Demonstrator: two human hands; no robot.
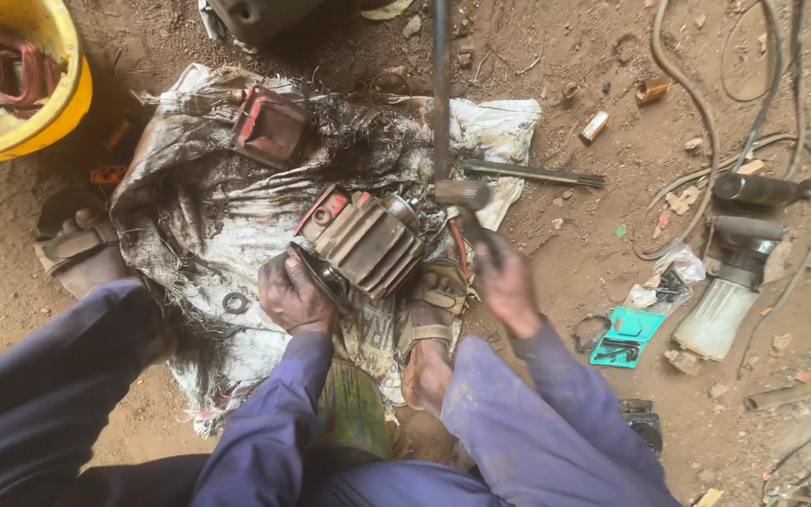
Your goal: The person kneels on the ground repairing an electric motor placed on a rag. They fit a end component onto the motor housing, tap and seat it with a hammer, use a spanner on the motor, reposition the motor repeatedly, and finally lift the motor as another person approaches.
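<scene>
The left hand (pixel 293 296) clasped the ribbed grey motor housing (pixel 363 242); the right hand (pixel 504 280) gripped a steel hammer (pixel 462 194) (short, square blows seemed wisest).

The left hand (pixel 293 296) grips the end of a ribbed, red-trimmed metal motor housing (pixel 365 241) lying on a greasy white cloth sack (pixel 208 225); the right hand (pixel 504 282) holds a steel-headed hammer (pixel 463 194) just beside it.

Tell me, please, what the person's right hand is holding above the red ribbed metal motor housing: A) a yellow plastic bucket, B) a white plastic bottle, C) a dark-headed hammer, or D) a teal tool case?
C: the right hand grips the handle of a dark-headed hammer raised just beside the red ribbed metal motor housing, which the left hand steadies.
</scene>
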